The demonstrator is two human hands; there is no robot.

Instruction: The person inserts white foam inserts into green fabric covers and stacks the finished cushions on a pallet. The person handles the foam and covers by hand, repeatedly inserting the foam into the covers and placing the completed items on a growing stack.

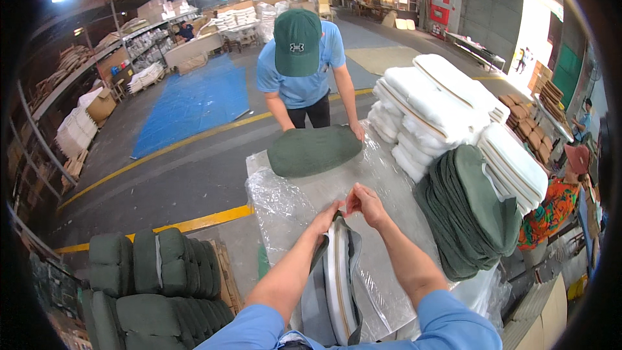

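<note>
Where the dark-green cushion cover [356, 253] lies parted around its white insert [334, 272], lower centre, encasing looks partway done, closure remaining. The left hand [326, 218] pinches its far end; the right hand's [367, 206] grip is drawn together alongside, hold unclear. Stacked green covers [453, 220] crowd the worktop's [390, 185] right edge; room opens mid-frame, short of a rounded green cushion [315, 150].
</note>
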